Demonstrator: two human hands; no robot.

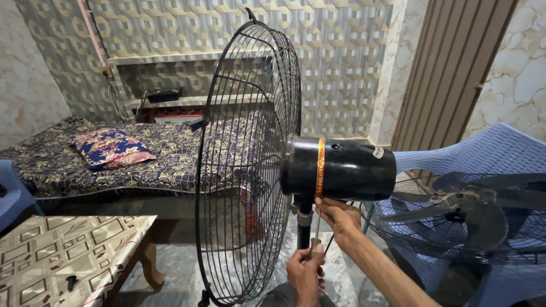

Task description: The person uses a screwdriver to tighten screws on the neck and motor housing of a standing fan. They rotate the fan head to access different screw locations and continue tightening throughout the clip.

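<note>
At the centre of the view, a pedestal fan is shown partly stripped. Its motor housing is a glossy black cylinder lying horizontally, ringed by an orange-gold band near its front end and marked by a small pale sticker toward the rear. To the left of the motor housing, the rear wire guard is seen nearly edge-on: a large round cage of thin dark wires, upright, attached at the front of the housing. No blade is seen inside it. Below the motor housing, a black stand pole drops toward a round base at the bottom edge of the view.

The right hand is held directly beneath the motor housing, fingers curled up against its underside; what they pinch cannot be told. The left hand is closed around a screwdriver just beside the pole, the thin shaft pointing up toward the housing's underside.

To the right of the motor housing, a blue plastic chair carries a second wire guard with a grey fan blade lying on it. Left of the wire guard, a bed with a patterned cover and pillow is seen, and a low table with a patterned cloth stands in front of it.
</note>
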